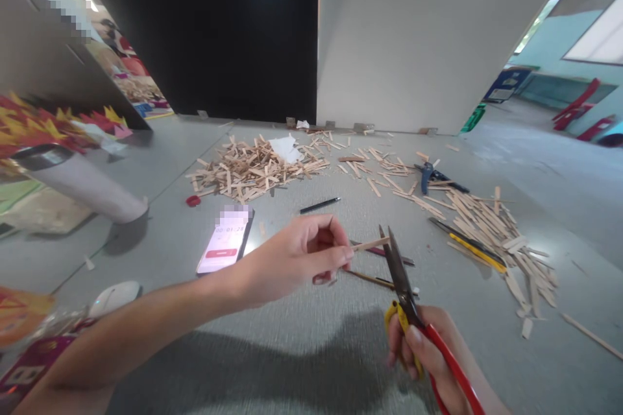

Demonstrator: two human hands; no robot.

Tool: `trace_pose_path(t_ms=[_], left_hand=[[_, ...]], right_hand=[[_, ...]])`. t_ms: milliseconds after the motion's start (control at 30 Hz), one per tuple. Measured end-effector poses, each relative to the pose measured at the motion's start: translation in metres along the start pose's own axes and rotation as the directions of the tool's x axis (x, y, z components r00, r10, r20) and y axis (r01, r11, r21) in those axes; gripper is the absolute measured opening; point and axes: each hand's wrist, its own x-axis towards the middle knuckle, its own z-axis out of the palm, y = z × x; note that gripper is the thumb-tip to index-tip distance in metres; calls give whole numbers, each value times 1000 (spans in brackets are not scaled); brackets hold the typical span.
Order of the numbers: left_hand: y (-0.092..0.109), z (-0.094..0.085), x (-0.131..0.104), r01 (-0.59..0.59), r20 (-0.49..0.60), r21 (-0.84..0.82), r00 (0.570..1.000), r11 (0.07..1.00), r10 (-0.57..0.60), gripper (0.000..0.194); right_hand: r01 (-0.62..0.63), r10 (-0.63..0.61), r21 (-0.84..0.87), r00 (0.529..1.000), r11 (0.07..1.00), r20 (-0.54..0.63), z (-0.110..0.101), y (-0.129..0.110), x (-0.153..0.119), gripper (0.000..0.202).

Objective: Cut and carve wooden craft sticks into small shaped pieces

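Between the thumb and fingers of my left hand (311, 249) is a thin wooden stick (372, 244), pointing right. My right hand (433, 343) is wrapped round scissors (402, 275) with one yellow and one red handle. Their blades point up and are slightly parted, with the stick's far end at them near the tips. Under and behind the stick, a dark red pen-like tool (389, 256) and a thin brownish tool (370, 277) lie on the table.
A heap of short wood pieces (253, 172) lies behind, longer sticks (487, 220) at right with a yellow cutter (479, 253) and blue-handled tool (427, 176). Nearer left are a phone (225, 243), mouse (114, 298) and cylinder (92, 188). A black pen (320, 205) lies mid-table.
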Motion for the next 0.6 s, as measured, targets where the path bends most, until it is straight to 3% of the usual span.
trace_pose_path(t_ms=[333,433,600], left_hand=[[0,0,3,-88,-43,-68,995,994,85,9],[1,4,0,-115,-110,-36,988,993,111,22],[-3,12,-2,-119,-97,46,988,992,123,8]], right_hand=[[21,-20,122,1000,992,-8,2,-5,4,67],[46,-54,161,998,986,44,-1,3,-1,66],[-19,-19,208,983,978,180,1,7,-14,64]])
